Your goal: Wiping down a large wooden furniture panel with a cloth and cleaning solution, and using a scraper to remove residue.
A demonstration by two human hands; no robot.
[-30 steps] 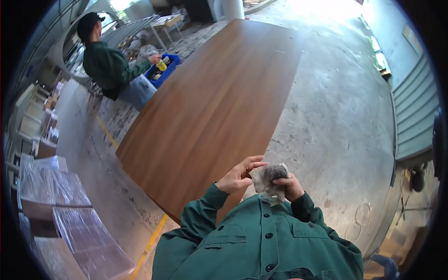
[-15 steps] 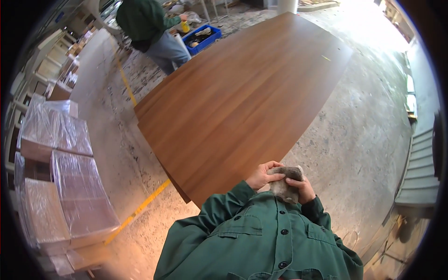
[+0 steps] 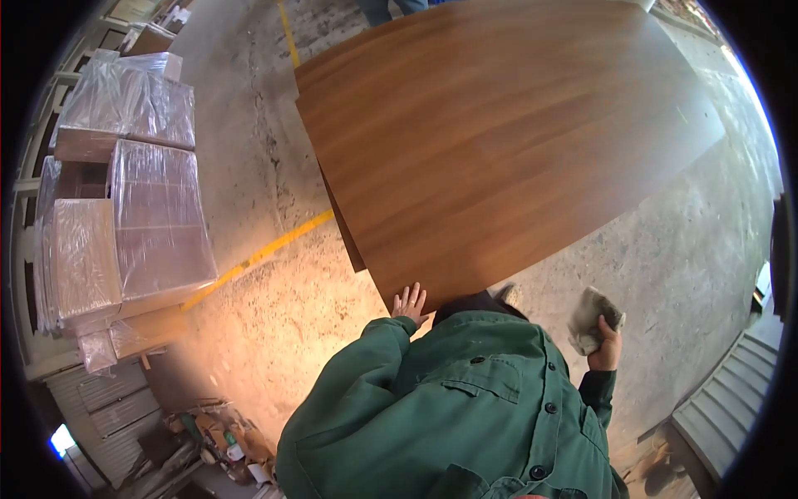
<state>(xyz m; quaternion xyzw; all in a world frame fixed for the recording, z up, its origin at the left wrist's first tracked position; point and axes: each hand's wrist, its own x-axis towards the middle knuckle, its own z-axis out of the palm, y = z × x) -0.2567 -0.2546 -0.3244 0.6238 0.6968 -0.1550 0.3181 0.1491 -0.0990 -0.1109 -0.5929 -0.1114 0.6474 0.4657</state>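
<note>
My left hand (image 3: 409,303) lies with fingers spread on the near left corner of a large brown wood-grain panel (image 3: 515,150). Out to the right, away from the panel, my right hand (image 3: 608,343) grips a crumpled grey-beige cloth (image 3: 592,321), which stands up above my fingers. A second panel edge (image 3: 342,220) shows beneath the top one along its left side. What holds the panels up is hidden.
Cartons wrapped in clear film (image 3: 158,216) are stacked at the left. A yellow floor line (image 3: 274,247) runs between them and the panel. A person's legs (image 3: 391,8) show beyond the far edge. Ribbed grey metal (image 3: 731,378) stands at the lower right.
My hands, both on the cloth before, have parted. The left now rests on the panel corner, while the right has carried the cloth rightward. The view has shifted, leaving mostly the other person's legs visible.
</note>
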